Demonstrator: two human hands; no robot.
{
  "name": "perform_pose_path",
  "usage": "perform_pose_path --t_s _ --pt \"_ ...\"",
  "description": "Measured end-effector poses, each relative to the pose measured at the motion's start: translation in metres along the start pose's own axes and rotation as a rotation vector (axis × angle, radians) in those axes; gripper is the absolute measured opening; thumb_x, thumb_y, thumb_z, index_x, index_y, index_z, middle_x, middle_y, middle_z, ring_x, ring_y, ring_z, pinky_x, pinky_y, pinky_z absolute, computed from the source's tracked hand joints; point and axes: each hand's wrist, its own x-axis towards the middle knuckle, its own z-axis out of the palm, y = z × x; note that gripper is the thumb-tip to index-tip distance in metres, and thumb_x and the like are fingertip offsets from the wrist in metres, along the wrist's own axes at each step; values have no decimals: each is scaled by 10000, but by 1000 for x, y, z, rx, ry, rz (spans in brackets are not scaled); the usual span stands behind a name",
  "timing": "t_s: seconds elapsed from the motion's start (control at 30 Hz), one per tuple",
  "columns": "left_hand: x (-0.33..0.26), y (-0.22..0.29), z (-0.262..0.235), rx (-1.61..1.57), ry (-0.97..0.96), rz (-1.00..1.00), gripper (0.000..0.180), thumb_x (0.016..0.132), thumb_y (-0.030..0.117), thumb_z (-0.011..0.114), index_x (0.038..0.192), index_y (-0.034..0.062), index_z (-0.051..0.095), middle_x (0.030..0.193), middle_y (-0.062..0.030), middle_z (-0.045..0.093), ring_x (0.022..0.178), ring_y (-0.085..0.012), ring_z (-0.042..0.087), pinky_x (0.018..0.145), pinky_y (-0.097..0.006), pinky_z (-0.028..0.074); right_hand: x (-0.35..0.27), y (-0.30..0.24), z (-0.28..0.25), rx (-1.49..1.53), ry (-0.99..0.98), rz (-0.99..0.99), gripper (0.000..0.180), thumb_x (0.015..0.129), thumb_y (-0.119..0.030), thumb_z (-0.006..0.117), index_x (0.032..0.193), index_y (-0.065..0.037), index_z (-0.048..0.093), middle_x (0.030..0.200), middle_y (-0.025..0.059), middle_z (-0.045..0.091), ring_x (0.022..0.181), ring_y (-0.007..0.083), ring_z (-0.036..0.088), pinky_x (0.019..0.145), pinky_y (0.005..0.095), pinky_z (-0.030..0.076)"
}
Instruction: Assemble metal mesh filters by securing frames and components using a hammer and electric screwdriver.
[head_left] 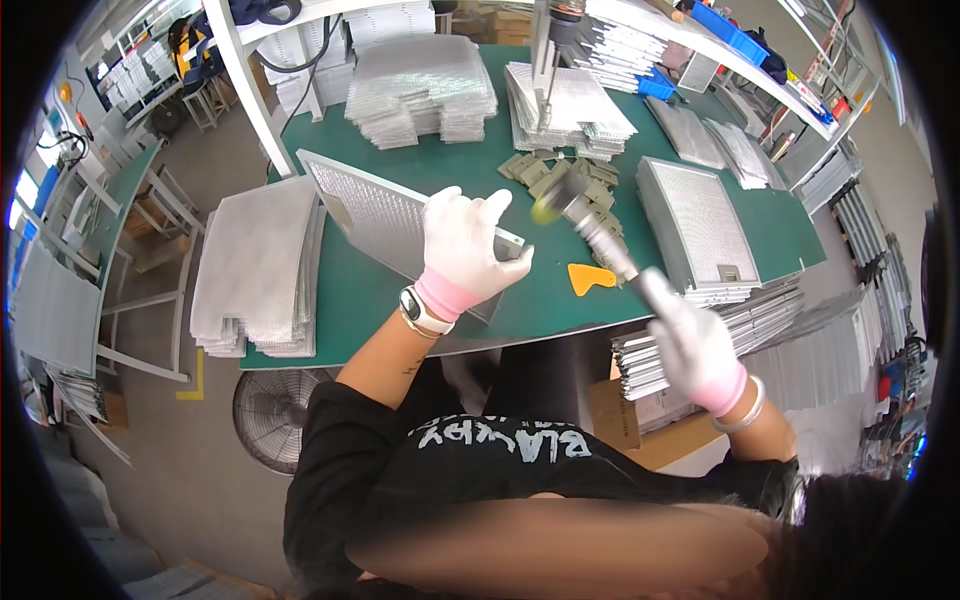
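My left hand (462,245), in a white glove with a pink cuff, grips the upper edge of a framed metal mesh filter panel (375,215). The panel stands tilted on its edge on the green table (550,290); its lower right part is mostly behind my hand and forearm. My gloved right hand (695,350) is closed round the silver handle of a mallet (610,245). The mallet's yellow-green head (560,197), blurred by motion, is raised to the right of the panel's end. Under and beside it lie several small olive-grey plates (595,190).
An orange scraper (590,278) lies near the front edge. Mesh sheets are stacked at left (255,260) and back (425,90). Framed panels form a stack (695,225) at right. A power tool (545,85) hangs over another stack. A floor fan (272,415) stands below.
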Motion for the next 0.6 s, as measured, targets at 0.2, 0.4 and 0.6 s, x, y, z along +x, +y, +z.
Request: perform_pose_path --t_s 0.2,0.4,0.6 --pt "-1 2 2 -5 -30 -6 727 550 276 850 1184 75 558 926 -101 537 966 -339 508 952 -495 384 -14 -9 33 165 -131 186 586 872 12 551 1441 28 410 849 255 636 755 408 646 690 451 510" --pt "-3 -10 -23 -118 -77 77 430 568 274 820 902 111 604 751 -51 525 775 -270 514 887 -449 407 -16 49 106 354 -83 498 590 909 -113 556 1476 -100 392 836 252 630 781 439 628 708 485 500" --pt "-9 -42 -70 -1226 61 -151 738 941 672 450 812 -37 611 805 -67 578 714 -147 537 782 -336 495 7 88 215 230 15 378 664 869 -189 690 1447 -17 411 1420 246 455 1328 394 418 1115 416 336"
